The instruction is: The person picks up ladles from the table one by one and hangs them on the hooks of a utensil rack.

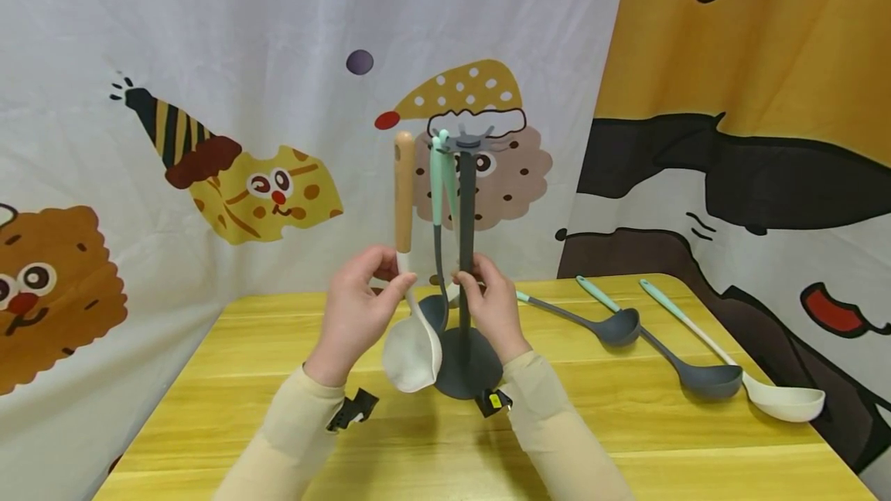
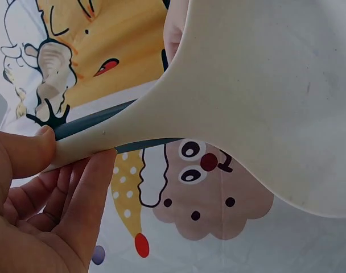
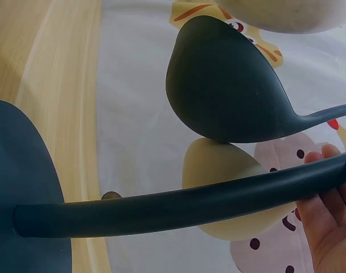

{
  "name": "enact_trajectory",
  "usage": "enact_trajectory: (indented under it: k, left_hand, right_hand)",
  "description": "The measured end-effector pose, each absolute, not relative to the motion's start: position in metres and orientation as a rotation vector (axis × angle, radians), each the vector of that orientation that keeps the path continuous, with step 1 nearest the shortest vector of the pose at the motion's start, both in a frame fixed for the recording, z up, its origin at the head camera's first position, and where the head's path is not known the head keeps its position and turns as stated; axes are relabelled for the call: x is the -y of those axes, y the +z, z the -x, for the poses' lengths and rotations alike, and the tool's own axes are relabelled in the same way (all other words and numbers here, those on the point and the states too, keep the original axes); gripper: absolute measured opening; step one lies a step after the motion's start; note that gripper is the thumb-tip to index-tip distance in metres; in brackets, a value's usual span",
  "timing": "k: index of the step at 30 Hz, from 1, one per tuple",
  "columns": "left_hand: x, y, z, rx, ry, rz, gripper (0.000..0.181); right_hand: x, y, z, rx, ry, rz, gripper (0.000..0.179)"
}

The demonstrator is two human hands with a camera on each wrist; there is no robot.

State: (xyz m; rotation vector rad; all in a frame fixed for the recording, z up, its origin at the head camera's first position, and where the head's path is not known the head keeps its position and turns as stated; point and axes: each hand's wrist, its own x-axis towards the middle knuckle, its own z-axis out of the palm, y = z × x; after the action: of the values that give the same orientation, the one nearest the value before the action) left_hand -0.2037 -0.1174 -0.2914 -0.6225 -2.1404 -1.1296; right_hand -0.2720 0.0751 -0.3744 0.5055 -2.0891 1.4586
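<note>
My left hand [image 1: 355,311] pinches the neck of a white ladle [image 1: 405,362] with a wooden handle [image 1: 404,192]. The ladle is upright, bowl down, left of a dark rotating-style utensil stand [image 1: 467,207]; the handle top is near the stand's hooks [image 1: 472,142]. My right hand [image 1: 494,311] grips the stand's pole midway up, as the right wrist view also shows in part. On the stand's left side hang a dark ladle [image 3: 230,85] with a mint handle [image 1: 436,184] and a pale utensil [image 3: 224,159], partly hidden behind the pole. The round base [image 1: 466,366] stands on the table.
On the right of the wooden table [image 1: 230,408] lie two dark ladles [image 1: 616,328] [image 1: 710,379] and a white ladle [image 1: 786,402], all with mint handles. A cartoon-printed curtain [image 1: 278,37] hangs behind the table.
</note>
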Motion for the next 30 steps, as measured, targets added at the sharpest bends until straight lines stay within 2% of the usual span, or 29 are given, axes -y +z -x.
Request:
enact_trajectory:
  k: [30]
  left_hand:
    - [0.096, -0.295, 0.207, 2.121, -1.148, 0.678, 0.018]
  right_hand:
    - [-0.075, -0.373, 0.273, 2.081, 1.453, -0.511, 0.014]
